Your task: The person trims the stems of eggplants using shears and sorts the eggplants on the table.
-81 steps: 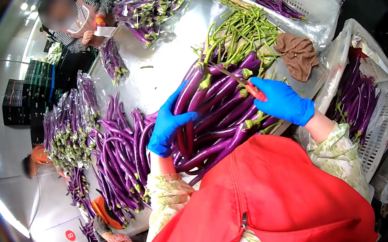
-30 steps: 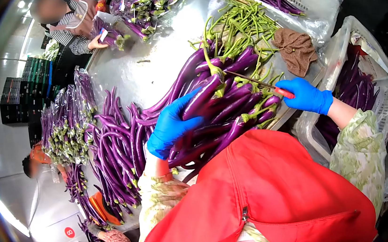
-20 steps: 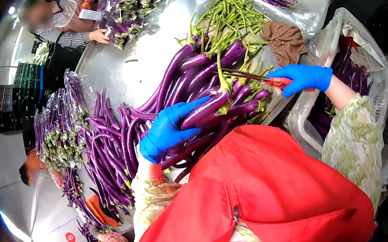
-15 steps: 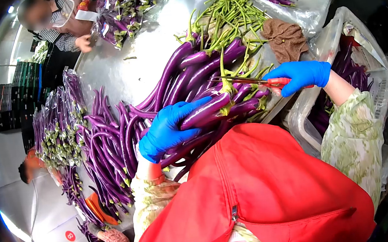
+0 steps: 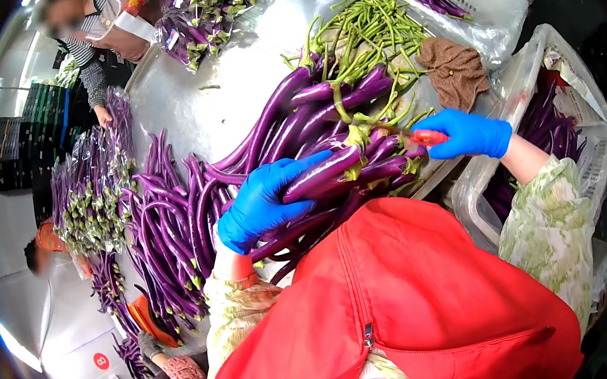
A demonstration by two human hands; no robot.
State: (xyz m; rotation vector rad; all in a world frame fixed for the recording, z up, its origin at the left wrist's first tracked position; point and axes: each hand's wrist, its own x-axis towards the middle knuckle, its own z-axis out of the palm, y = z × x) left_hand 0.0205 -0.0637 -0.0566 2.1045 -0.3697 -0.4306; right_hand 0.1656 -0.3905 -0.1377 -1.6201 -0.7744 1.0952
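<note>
My left hand (image 5: 268, 200), in a blue glove, is wrapped round a glossy purple eggplant (image 5: 323, 174), its green cap pointing right. More long eggplants lie under and around that hand. My right hand (image 5: 469, 135), also in a blue glove, grips scissors (image 5: 428, 136) by their red handles. The blades reach left to the caps and stems of the bunch; they are blurred, so whether they touch a stem I cannot tell. Just beyond, long eggplants (image 5: 273, 115) with uncut green stems lie on the metal table (image 5: 168, 100).
Cut green stems (image 5: 375, 23) lie heaped at the back beside a brown cloth (image 5: 453, 74). A plastic-lined crate (image 5: 467, 198) with eggplants stands at right. Trimmed eggplants (image 5: 167, 233) and bagged ones (image 5: 93, 189) lie at left. Co-workers stand at the table's far and left sides.
The scissors, with blades apart at a stem before, are now blurred, their handles closer together. My left hand keeps its hold. A co-worker's hand at the far side has moved down to the bagged eggplants.
</note>
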